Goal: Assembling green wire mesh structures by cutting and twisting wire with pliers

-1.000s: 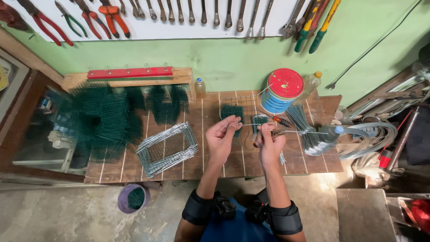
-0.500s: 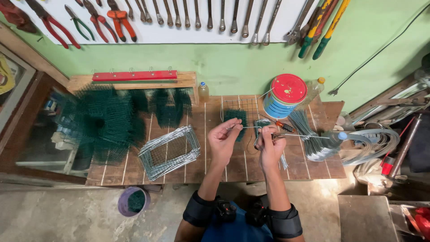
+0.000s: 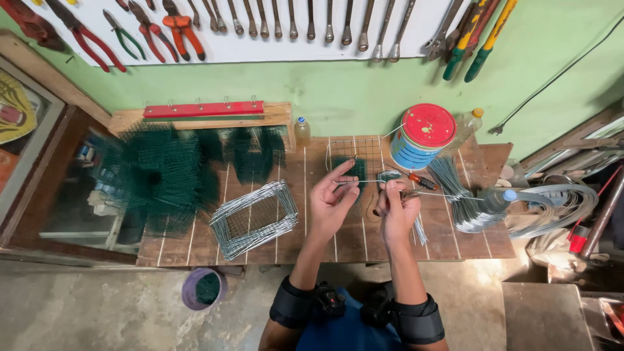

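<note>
Both hands are up over the wooden desk (image 3: 455, 244), and they share one thin wire (image 3: 370, 181). Left hand (image 3: 333, 205) has its fingertips pinched on one end of the wire. Right hand (image 3: 394, 211) is closed on the other end, and it looks like it also holds a small tool with a red and black handle (image 3: 421, 181), but that part is too small to be sure. The wire runs flat between the two hands, just in front of the round tin with the red lid (image 3: 422, 136).

Right of the tin lies a bunch of straight grey wires (image 3: 465, 201), and past that a big coil of wire (image 3: 559, 205). Left of the tin, just behind the hands, lies a small flat square of mesh (image 3: 354, 153) and a little bottle (image 3: 302, 131) stands. Further left of the tin sits a stack of bent wire frames (image 3: 257, 218), then a heap of dark green mesh (image 3: 162, 172). A row of pliers and spanners (image 3: 260, 19) hangs on the wall above the tin. A purple bucket (image 3: 203, 289) stands on the floor, well left of the tin and below the desk.

The wire is thin and springy. If a pinch slips, the end could flick and poke a finger. Pulling too hard could bend it in the wrong spot.
</note>
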